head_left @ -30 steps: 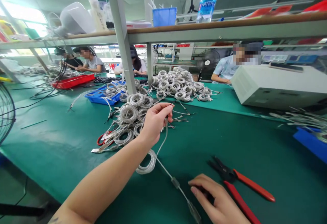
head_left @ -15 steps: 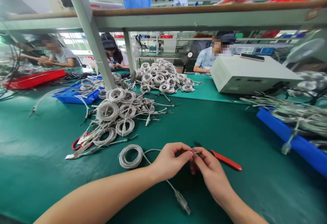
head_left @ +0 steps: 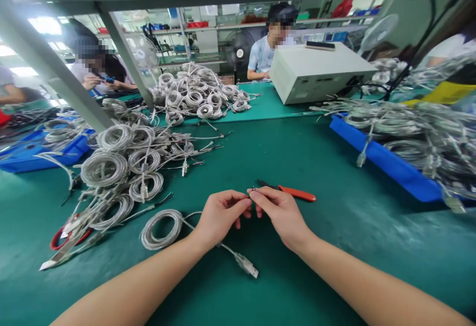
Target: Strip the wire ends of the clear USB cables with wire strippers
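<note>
My left hand [head_left: 220, 213] and my right hand [head_left: 278, 211] meet over the green table [head_left: 297, 152], both pinching the thin end of a silver cable at their fingertips. The cable's coil [head_left: 160, 228] lies left of my left wrist. Its USB plug [head_left: 246, 264] rests on the mat below my hands. Red-handled pliers [head_left: 293, 193] lie just beyond my right hand, untouched.
A heap of coiled silver cables [head_left: 122, 162] sits to the left, with another pile [head_left: 197, 93] farther back. A blue tray [head_left: 386, 162] of cables is at the right, another blue tray [head_left: 26, 155] at the left. A white box machine [head_left: 320, 73] stands behind. Other people sit across the bench.
My left hand brought the cable end from the heap down toward me. My right hand left the table by the pliers and joined it at the cable tip. The view tilted downward.
</note>
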`<action>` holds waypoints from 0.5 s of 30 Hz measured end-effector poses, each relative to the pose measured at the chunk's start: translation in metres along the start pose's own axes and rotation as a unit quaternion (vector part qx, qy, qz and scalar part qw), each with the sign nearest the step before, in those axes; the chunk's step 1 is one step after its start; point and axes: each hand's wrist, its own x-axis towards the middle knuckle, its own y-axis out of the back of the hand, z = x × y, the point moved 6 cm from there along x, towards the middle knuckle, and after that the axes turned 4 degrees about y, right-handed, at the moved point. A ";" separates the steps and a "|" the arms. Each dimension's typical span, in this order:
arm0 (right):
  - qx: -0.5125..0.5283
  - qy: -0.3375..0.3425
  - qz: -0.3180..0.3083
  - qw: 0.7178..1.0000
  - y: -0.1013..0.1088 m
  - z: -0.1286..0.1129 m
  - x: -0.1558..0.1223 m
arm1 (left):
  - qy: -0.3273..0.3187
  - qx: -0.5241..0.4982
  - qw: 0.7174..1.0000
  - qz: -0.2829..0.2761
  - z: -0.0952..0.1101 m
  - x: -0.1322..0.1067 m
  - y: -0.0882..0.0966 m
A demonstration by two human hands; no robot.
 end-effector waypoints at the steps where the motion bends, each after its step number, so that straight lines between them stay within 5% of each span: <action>1: -0.003 0.000 -0.001 1.000 0.001 0.000 0.000 | 0.005 0.005 1.000 -0.003 0.000 0.000 -0.001; 15: -0.017 0.013 -0.002 1.000 0.007 -0.001 0.003 | -0.006 0.029 1.000 0.005 0.000 -0.002 0.002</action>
